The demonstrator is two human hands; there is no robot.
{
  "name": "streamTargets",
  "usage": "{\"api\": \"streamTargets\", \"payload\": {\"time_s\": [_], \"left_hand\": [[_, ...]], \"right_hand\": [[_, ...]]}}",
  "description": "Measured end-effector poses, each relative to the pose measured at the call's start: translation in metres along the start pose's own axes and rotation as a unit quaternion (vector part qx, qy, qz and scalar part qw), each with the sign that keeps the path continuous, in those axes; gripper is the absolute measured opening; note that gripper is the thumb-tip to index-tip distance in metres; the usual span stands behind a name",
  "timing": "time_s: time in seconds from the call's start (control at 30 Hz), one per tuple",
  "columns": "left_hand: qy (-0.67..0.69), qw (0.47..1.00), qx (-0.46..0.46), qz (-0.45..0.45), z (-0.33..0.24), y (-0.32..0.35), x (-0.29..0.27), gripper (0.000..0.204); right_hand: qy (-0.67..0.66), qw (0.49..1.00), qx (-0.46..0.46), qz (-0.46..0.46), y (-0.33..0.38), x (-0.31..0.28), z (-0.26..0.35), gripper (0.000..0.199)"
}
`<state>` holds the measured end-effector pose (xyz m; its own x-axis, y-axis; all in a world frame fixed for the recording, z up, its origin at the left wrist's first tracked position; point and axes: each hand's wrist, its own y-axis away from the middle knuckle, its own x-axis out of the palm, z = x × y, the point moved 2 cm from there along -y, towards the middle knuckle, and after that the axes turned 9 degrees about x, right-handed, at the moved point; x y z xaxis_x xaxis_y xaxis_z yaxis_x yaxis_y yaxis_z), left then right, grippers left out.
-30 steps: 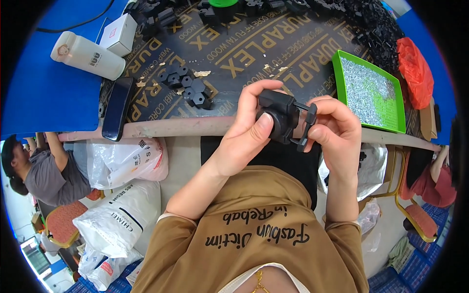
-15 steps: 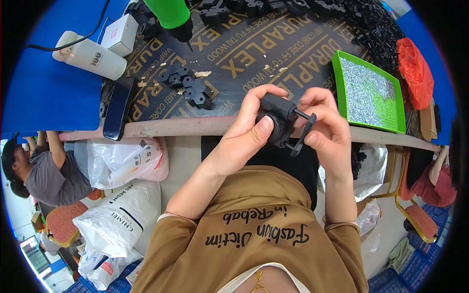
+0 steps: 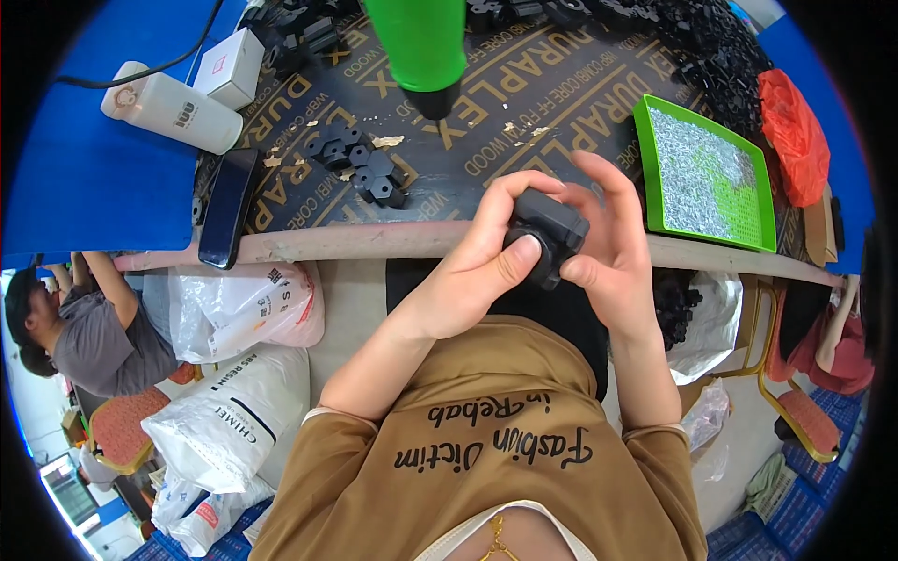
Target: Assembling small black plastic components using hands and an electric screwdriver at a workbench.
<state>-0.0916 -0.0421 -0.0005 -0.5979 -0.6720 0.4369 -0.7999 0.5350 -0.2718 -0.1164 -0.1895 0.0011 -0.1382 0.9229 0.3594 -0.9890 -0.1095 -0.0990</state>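
green tool overhead, black parts left, green tray right

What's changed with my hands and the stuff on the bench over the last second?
The green tool came into view from the top and now hangs over the dark mat. The black part has been turned between the left hand and right hand. Both keep hold of it. The green tray and phone stayed put.

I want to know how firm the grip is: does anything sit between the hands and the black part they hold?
Nothing visible does. The left hand and right hand both grip the black part directly with bare fingers.
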Motion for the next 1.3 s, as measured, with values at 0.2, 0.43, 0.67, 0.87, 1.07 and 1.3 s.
{"api": "streamTargets", "payload": {"time_s": [0.2, 0.43, 0.67, 0.87, 1.07, 1.3], "left_hand": [[-0.044, 0.996, 0.01, 0.073, -0.001, -0.001, 0.003, 0.048], [-0.081, 0.992, 0.021, 0.095, -0.007, 0.006, -0.001, 0.046], [-0.563, 0.798, 0.202, 0.068, -0.044, -0.003, -0.026, 0.048], [-0.761, 0.639, 0.096, 0.052, -0.053, -0.023, -0.048, 0.042], [-0.8, 0.592, 0.093, 0.033, -0.053, -0.028, -0.047, 0.041], [-0.532, 0.826, 0.183, -0.046, -0.042, -0.017, -0.012, 0.024]], "right_hand": [[0.016, 0.995, 0.058, 0.08, 0.002, -0.005, 0.002, 0.08], [0.009, 0.992, 0.084, 0.092, 0.01, -0.004, -0.003, 0.075], [0.4, 0.915, -0.051, 0.017, -0.054, -0.04, 0.05, 0.049], [0.736, 0.637, -0.223, -0.052, -0.199, -0.12, 0.052, 0.028], [0.8, 0.564, -0.203, -0.03, -0.246, -0.137, 0.038, 0.037], [0.266, 0.951, 0.148, 0.051, -0.137, -0.077, 0.069, 0.034]]}}
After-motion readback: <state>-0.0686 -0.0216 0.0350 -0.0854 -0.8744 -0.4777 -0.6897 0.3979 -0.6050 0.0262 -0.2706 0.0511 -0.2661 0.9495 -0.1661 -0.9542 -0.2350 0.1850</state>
